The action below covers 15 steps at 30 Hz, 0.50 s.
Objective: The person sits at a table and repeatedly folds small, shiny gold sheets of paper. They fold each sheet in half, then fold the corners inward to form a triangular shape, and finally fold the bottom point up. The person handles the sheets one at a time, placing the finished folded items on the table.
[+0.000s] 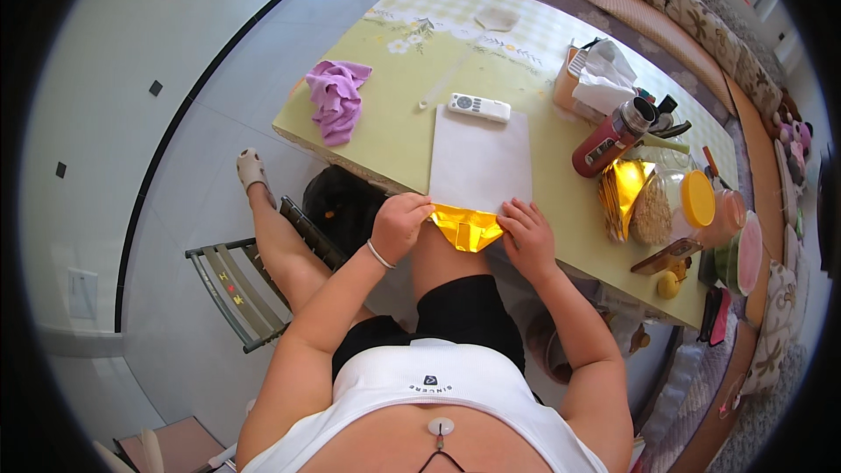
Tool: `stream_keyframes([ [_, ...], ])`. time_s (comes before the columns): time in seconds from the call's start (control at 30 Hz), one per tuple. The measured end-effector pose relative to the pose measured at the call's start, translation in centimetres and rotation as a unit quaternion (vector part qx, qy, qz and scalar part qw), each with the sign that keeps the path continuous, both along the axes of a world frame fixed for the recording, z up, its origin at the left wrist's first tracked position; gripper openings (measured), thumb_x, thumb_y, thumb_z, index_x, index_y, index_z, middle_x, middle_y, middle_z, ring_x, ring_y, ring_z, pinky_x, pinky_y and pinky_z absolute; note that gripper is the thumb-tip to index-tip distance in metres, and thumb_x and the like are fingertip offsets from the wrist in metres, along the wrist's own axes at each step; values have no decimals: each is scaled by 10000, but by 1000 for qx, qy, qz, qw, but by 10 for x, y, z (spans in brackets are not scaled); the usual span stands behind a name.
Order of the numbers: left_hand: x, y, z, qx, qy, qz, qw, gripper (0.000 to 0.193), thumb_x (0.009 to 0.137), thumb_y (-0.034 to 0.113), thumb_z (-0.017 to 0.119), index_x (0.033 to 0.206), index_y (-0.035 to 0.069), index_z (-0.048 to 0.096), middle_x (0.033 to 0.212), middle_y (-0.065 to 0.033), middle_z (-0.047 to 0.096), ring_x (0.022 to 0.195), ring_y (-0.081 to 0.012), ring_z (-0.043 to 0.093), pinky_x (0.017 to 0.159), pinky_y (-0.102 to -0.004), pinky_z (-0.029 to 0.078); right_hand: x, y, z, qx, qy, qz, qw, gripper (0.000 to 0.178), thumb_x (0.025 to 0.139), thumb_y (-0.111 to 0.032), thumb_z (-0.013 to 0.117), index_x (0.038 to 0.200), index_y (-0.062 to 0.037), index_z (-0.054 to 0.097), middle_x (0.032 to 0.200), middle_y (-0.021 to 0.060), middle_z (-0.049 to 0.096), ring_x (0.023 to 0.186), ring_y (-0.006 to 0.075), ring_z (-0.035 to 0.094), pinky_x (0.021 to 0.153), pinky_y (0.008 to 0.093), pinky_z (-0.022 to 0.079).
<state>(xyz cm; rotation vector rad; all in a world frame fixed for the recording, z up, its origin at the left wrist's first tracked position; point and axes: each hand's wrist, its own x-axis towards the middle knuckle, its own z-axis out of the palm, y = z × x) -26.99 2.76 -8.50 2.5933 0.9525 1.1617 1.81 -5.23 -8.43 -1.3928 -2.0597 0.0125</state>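
A shiny gold foil sheet sits at the table's front edge, its lower part hanging over above my lap. My left hand pinches its left corner between thumb and fingers. At the opposite corner, my right hand grips the foil with the thumb at its edge and the fingers bent above. Beyond the foil, and meeting its far edge, lies a white paper sheet. A white remote control rests across that paper's far end.
On the right stand a dark red thermos, a stack of gold foil, a jar with a yellow lid, a phone and a tissue box. A purple cloth lies at the left. A folding stool stands beside my leg.
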Motion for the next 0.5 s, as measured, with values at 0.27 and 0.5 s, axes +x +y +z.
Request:
stream_keyframes([
  [0.27, -14, -11, 1, -509, -386, 10, 769, 110, 915, -46, 661, 994, 10, 714, 934, -81, 742, 779, -132, 696, 730, -248, 567, -32, -4, 0, -141, 608, -43, 780, 110, 956, 5, 681, 1051, -39, 645, 919, 20, 676, 764, 65, 647, 689, 216, 546],
  [0.5, -14, -15, 18, -523, -477, -3, 706, 55, 955, 9, 659, 1006, -4, 674, 865, -82, 722, 708, -154, 716, 689, -269, 602, -46, 5, 6, -111, 644, -8, 757, 88, 961, 21, 667, 1028, -23, 630, 922, 44, 679, 757, 103, 689, 685, 224, 578],
])
